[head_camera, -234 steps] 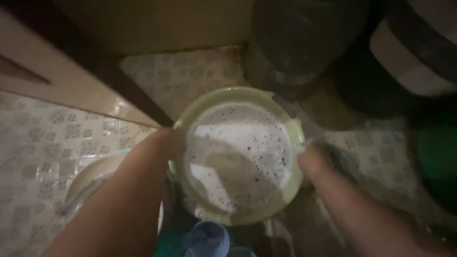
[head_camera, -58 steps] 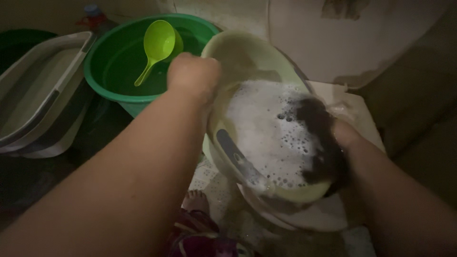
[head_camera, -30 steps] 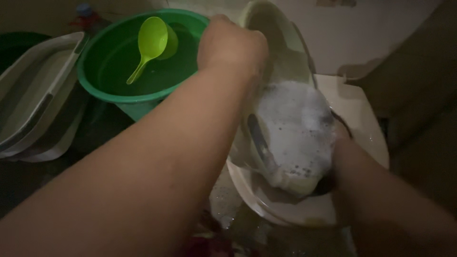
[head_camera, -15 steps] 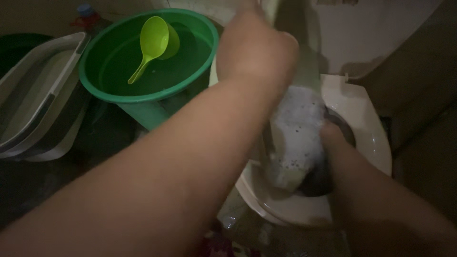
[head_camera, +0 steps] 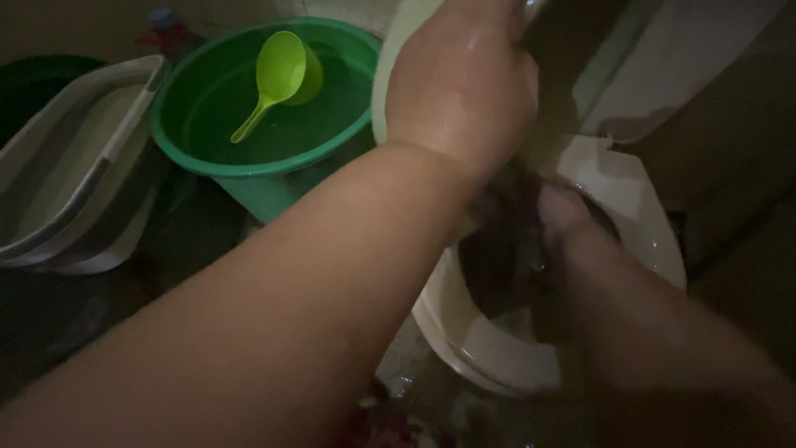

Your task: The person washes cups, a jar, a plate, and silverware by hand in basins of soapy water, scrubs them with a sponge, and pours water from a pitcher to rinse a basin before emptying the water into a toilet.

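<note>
The pale basin [head_camera: 390, 75] is upended over the white toilet bowl [head_camera: 497, 353], the left hand [head_camera: 464, 83] clamped on its raised rim, the right hand [head_camera: 564, 211] pressed against dark cloth [head_camera: 506, 249] at the lower lip; its grip is too dim to tell. This looks like draining; finishing calls for holding the cloth back. A green tub [head_camera: 265, 108] with a ladle [head_camera: 278, 79] stands just left on the dark floor.

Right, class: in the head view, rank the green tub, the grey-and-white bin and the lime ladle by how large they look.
1. Green tub and grey-and-white bin: they look about alike, and the bin is cut off by the frame edge, so no ranking between them.
2. Lime ladle, plainly smallest, resting inside the tub.
</note>
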